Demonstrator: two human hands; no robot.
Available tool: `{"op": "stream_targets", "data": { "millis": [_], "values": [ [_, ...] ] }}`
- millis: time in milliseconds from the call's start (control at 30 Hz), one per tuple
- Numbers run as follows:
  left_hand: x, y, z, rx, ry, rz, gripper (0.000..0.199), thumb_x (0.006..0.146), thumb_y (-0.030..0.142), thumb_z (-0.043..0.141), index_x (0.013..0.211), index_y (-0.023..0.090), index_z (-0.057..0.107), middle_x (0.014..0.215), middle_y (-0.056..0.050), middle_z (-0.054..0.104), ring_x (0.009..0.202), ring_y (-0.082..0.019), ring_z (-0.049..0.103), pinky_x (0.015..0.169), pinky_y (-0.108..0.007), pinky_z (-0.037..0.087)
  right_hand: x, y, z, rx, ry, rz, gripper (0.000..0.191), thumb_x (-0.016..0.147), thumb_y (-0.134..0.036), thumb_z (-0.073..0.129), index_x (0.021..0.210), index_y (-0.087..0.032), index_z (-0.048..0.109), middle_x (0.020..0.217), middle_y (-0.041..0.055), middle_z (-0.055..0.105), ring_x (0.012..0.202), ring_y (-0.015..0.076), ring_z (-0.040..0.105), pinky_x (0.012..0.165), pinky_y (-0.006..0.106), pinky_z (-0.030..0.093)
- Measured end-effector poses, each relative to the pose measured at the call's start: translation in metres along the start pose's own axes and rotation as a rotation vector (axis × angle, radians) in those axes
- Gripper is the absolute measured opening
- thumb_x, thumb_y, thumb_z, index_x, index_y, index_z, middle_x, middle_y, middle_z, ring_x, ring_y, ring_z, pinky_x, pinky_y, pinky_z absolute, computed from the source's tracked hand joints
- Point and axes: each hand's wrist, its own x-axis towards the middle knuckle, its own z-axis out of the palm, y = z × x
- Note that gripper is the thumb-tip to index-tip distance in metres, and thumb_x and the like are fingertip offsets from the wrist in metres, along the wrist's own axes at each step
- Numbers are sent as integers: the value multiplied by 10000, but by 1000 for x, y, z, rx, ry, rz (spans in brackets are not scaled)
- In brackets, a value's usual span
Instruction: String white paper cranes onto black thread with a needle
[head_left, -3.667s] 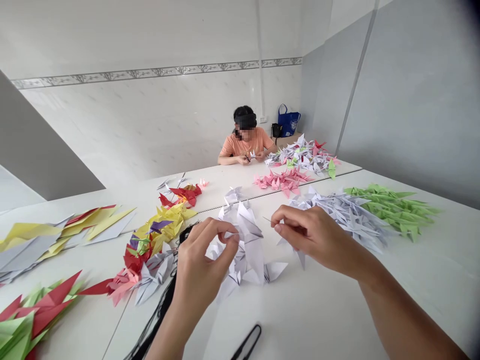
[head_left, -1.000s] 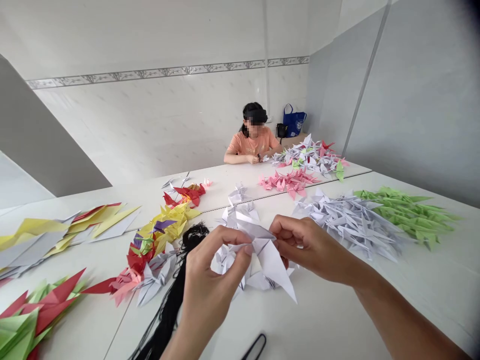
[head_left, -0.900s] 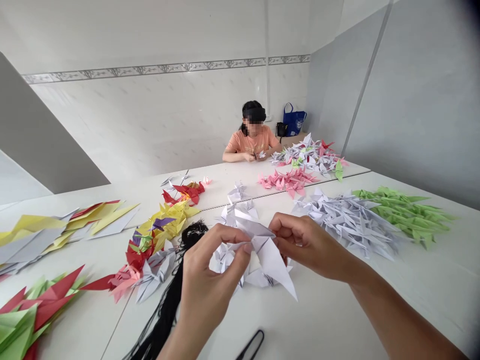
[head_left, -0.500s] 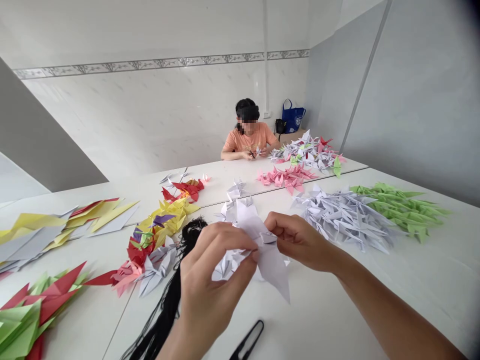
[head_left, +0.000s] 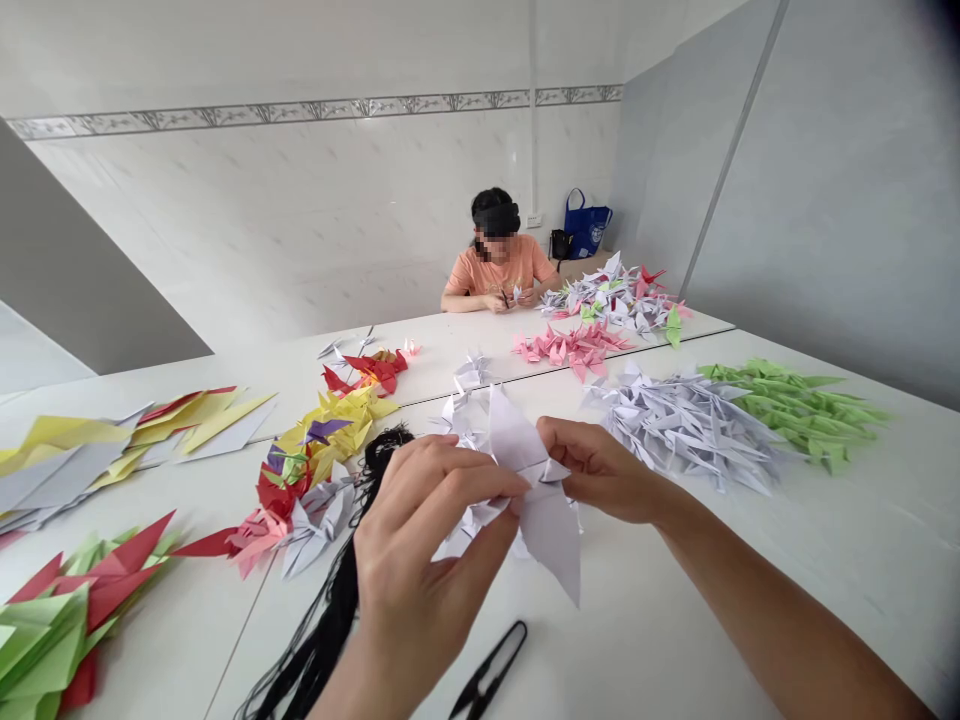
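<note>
Between my two hands, above the table, is a white paper crane (head_left: pixel 551 535) with its wings spread up and down. My left hand (head_left: pixel 431 540) pinches its near-left side between thumb and fingers. Opposite, my right hand (head_left: pixel 600 465) is closed on the crane's right end, its fingertips partly hidden by the paper. Behind the crane lie more white folded cranes (head_left: pixel 465 415), partly covered by my hands. A bundle of black thread (head_left: pixel 337 600) runs along the table beside my left forearm. Black thread snips (head_left: pixel 491 670) lie below the crane.
White cranes (head_left: pixel 682 425), green cranes (head_left: pixel 802 410) and pink cranes (head_left: pixel 574 345) lie to the right. Leftward are yellow cranes (head_left: pixel 341 425), flat folded papers (head_left: pixel 67 465) and red-green pieces (head_left: pixel 45 640). Across the table a person (head_left: pixel 499 260) handles a small crane near a mixed pile (head_left: pixel 615 300).
The crane and both hands have shifted slightly to the right, both hands still holding it. More of the thread snips shows now as the view has tilted a little.
</note>
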Motion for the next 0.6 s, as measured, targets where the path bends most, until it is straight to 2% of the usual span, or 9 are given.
{"op": "stream_targets", "data": {
  "millis": [133,267,367,500,600],
  "values": [
    [0,-1,3,-24,-1,-30,270,853,-7,664,968,237,644,893,13,663,896,-150,590,933,-363,495,0,-2,2,11,19,1,295,932,-448,713,899,-184,587,792,-1,622,711,130,646,629,242,555],
    [-2,-1,5,-70,22,-87,290,853,14,679,1025,239,618,884,20,646,875,-148,574,1018,-403,481,0,-5,3,24,21,-3,343,917,-506,710,892,-185,591,784,-3,628,684,114,622,620,227,549],
    [-2,0,4,-51,33,-70,273,852,13,680,1002,232,619,877,22,651,884,-149,572,1020,-405,477,-1,-6,3,9,24,2,378,901,-545,710,887,-188,586,790,-3,627,681,117,625,620,233,549],
    [0,3,2,-19,12,-37,238,851,17,681,951,227,628,861,20,657,853,-146,579,959,-398,494,-2,-5,5,-41,48,-22,316,957,-485,666,889,-188,581,801,7,628,696,120,630,606,229,540],
    [2,4,1,-25,27,0,269,832,-8,688,956,226,639,862,21,662,832,-141,594,980,-425,494,-3,-6,6,-46,36,-26,285,978,-455,646,900,-190,576,802,7,634,697,120,647,605,231,548]
  ]
}}
